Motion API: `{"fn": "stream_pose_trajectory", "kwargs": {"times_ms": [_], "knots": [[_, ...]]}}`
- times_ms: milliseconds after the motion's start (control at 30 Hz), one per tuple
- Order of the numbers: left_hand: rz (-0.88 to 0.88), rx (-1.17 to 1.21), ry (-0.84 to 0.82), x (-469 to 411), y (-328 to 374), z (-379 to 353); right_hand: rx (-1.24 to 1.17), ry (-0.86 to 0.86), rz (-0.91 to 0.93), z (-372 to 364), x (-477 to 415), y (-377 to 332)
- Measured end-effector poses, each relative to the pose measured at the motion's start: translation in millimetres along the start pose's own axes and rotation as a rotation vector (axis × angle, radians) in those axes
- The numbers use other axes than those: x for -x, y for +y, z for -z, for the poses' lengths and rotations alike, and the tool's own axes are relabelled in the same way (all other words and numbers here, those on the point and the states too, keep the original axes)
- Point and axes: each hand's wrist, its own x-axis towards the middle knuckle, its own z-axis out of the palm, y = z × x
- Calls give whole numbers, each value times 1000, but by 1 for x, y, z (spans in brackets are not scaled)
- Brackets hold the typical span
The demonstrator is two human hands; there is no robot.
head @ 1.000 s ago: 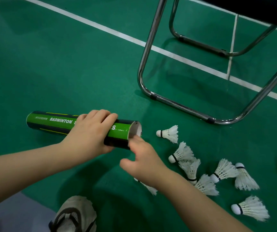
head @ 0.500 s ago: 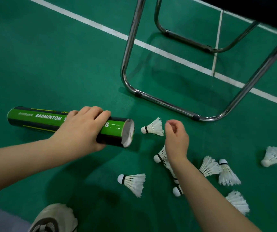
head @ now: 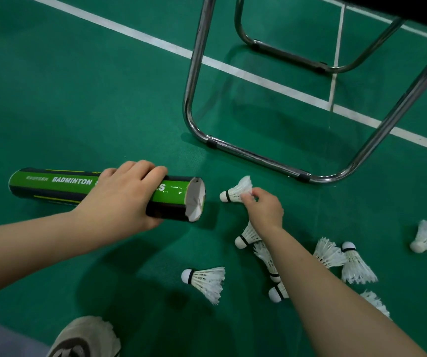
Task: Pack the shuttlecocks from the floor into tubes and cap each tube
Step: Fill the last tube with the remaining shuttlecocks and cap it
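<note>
Left hand [head: 125, 194] grips the green-and-black cardboard tube [head: 60, 186], while right hand [head: 264, 210] pinches 1 white feather shuttlecock [head: 235, 193] just beside its uncapped mouth, so packing looks early: at least 7 loose shuttlecocks [head: 203, 280] remain on the green court floor [head: 78, 99].

I get soft, dim overhead light on the floor [head: 83, 106], broad blurry shadows toward its near edge, small glare on the tube [head: 175, 192], darker corners, sharp focus.
</note>
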Motion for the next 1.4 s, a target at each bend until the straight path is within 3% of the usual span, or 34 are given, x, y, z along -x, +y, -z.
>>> {"fn": "stream_pose_trajectory", "kwargs": {"times_ms": [100, 367, 500, 767, 1000, 1133, 1267, 1400], "knots": [[15, 20, 10, 0, -2, 4, -289, 51, 48, 13, 16, -17], [15, 10, 44, 5, -2, 7, -715, 226, 176, 22, 68, -58], [12, -10, 37, 9, 0, 8, -954, 142, 222, 20, 94, -80], [10, -20, 11, 16, 6, 6, -710, -219, 440, -4, 125, -82], [-9, -65, -12, 18, 11, 5, -427, -659, 440, 20, 113, -80], [-102, -98, -46, 22, 22, 2, -133, -851, 345, 30, 113, -95], [-154, -101, -84, 27, 26, -4, 124, -812, 434, 28, 117, -94], [-108, -80, -41, 24, 25, -1, -140, -466, 641, 17, 116, -81]]}}
